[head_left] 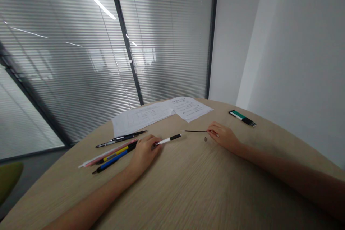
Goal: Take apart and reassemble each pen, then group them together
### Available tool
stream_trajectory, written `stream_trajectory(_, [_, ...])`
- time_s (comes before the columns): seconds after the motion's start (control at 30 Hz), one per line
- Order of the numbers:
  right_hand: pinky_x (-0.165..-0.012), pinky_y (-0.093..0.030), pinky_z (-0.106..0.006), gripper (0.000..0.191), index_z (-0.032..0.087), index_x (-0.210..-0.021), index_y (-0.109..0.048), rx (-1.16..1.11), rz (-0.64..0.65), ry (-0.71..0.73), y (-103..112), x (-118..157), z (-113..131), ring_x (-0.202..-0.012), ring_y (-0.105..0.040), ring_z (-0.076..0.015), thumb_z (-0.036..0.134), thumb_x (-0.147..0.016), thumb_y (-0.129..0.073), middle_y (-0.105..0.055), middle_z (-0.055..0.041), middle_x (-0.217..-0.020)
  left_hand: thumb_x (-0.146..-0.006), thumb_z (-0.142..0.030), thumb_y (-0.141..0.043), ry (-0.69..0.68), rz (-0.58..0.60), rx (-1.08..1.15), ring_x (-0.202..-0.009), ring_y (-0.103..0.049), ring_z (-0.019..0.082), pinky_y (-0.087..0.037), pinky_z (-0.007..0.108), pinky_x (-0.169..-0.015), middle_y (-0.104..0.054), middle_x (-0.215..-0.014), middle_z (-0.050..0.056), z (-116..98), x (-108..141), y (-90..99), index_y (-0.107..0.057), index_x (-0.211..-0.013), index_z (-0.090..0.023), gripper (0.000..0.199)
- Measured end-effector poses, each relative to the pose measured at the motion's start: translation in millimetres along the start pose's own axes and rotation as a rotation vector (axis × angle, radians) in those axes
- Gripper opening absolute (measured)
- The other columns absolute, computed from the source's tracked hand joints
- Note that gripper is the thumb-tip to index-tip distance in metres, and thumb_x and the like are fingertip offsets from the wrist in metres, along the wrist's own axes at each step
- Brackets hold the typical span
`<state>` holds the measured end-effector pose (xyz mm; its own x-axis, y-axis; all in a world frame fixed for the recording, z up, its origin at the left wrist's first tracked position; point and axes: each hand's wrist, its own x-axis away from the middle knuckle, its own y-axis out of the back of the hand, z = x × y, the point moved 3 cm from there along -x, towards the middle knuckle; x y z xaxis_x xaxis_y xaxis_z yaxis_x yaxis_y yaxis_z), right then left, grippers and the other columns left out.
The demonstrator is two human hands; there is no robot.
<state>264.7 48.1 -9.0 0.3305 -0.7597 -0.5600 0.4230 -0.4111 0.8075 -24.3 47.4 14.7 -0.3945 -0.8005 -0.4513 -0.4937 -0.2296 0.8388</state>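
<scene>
The right hand (222,136) grasps the rod (195,131), thin and dark, by its right end between thumb and fingertips. The rod extends leftward from the grip, its long axis running almost straight across the table (188,187). Whether it is lifted clear of the surface cannot be determined.

The left hand (147,151) grasps the white pen (168,139) by its left end; the black end projects to the right and slightly away from the wearer.

Critical relation: the rod's free tip and the pen's black end face each other between the hands. They are near but apart, the tip slightly farther from the wearer. The two axes are not collinear; the pen is angled to the rod. The right hand controls the rod, the left hand the pen.

A small piece (205,139) lies just below the right fingertips, nearer the wearer than the rod. The blue pen (113,161) and yellow pen (115,153) extend leftward from beside the left hand. The sheets (145,115) lie beyond both hands.
</scene>
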Motion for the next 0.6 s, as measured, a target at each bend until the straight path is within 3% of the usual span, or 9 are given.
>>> stream_trajectory(0.33, [-0.066, -0.042, -0.026, 0.018, 0.018, -0.079, -0.057, -0.039, -0.032, 0.009, 1.2, 2.1, 1.0, -0.073, -0.054, -0.0148, 0.020, -0.081, -0.040, -0.057, -0.0054, -0.081, -0.069, -0.025, -0.049, 0.143, -0.010, 0.052, -0.063, -0.055, 0.017, -0.042, 0.026, -0.059, -0.061, -0.067, 0.002, 6.0, -1.4, 1.2, -0.063, -0.072, -0.020, 0.015])
stream_trajectory(0.6, [-0.068, -0.043, -0.027, 0.017, 0.018, -0.079, -0.058, -0.045, -0.034, 0.021, 0.2, 1.6, 0.6, -0.075, -0.054, -0.0154, 0.021, -0.082, -0.041, -0.057, -0.0057, -0.082, -0.071, -0.025, -0.048, 0.084, 0.009, 0.023, -0.067, -0.056, 0.018, -0.042, 0.026, -0.060, -0.061, -0.073, 0.004, 2.9, 0.1, 0.3, -0.063, -0.076, -0.017, 0.018])
